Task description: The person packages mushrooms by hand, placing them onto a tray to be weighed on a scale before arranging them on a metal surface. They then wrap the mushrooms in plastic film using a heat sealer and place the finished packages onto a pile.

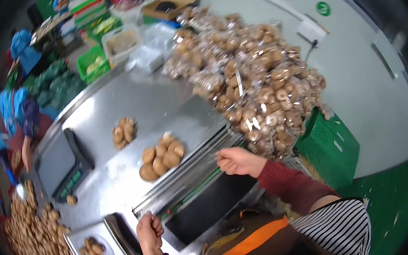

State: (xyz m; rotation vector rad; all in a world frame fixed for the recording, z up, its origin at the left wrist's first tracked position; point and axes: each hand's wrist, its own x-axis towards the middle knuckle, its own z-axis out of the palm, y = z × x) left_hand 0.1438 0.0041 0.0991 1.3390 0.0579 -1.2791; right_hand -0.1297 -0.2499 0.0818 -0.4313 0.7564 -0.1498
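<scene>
My left hand point(150, 232) and my right hand point(235, 161) are both closed, fingers curled, at the two ends of a wrapping machine point(213, 207) with a dark plate. Between them a sheet of clear plastic film point(186, 192) stretches along the machine's edge, and both hands appear to grip it. Just beyond the film, a cluster of brown shiitake mushrooms point(162, 156) sits on the steel table point(104, 179). A smaller mushroom group point(124, 132) lies farther back.
Bagged mushrooms point(269, 80) are heaped at the right, above a green crate point(329, 148). At the left are a dark scale point(59, 164), a steel scale point(85, 236) holding mushrooms, and a large loose mushroom pile point(35, 232). A person in blue sleeves point(13, 109) stands across the table.
</scene>
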